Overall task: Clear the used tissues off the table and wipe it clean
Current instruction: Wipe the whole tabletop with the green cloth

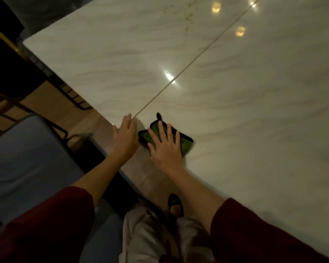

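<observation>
At the bench point(235, 111) edge, right hand point(166, 147) presses flat on a green cloth point(185, 144); left hand point(125, 135) lies open beside it. Wiping seems underway; next, sweep toward far stains point(188, 18).

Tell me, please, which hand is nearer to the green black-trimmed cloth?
Right. The right hand lies flat on the green black-trimmed cloth, fingers spread; the left hand sits just left of it, at the edge of the pale marble-patterned table.

Green cloth point(185, 146) partly beneath right hand point(165, 149)
</observation>
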